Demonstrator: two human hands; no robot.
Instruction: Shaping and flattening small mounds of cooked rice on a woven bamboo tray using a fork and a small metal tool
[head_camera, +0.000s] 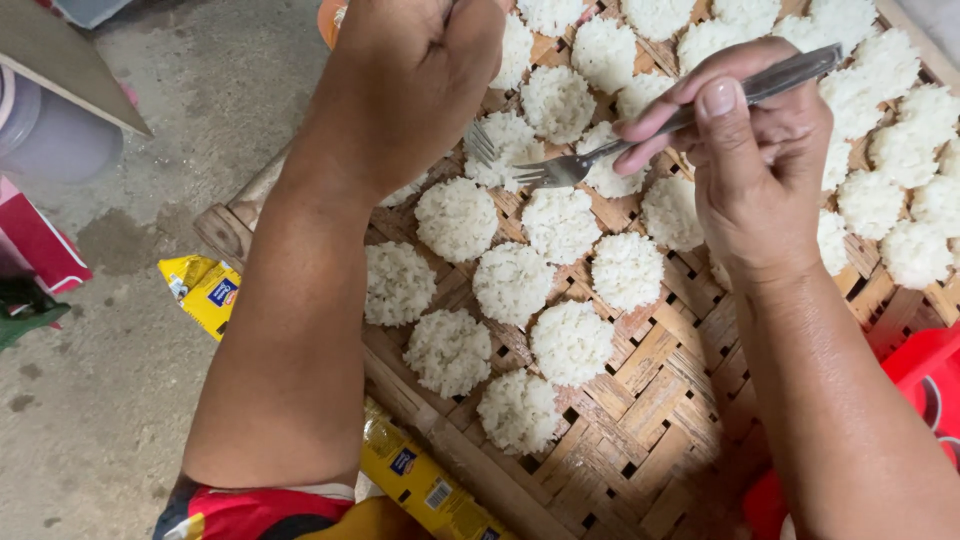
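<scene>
At the far left lies a grey concrete floor (110, 400), with a red object (35, 245) at its edge and a yellow packet (205, 290) poking out from under the corner of a woven bamboo tray (650, 400). A second yellow wrapper (420, 485) shows below the tray's near rim.

The left hand (410, 70) hovers over the tray's upper left part, curled into a closed fist with the knuckles up — whether anything sits inside it cannot be told from here. Just to its right, the tines of a metal fork (640, 135) rest against a rice round (510, 150) in the upper rows, close beside that fist.

White sticky rice rounds (515, 285) lie in neat rows across the weave, flat discs set near one another, mostly not touching; the rows run on to the tray's upper right, and the near right part of the weave is bare.

The right hand (760, 170) pinches the fork's handle — thumb pressed on top, fingers wrapped beneath — with the handle angled up toward the top right. A red plastic item (925, 375) sits at the right edge.
</scene>
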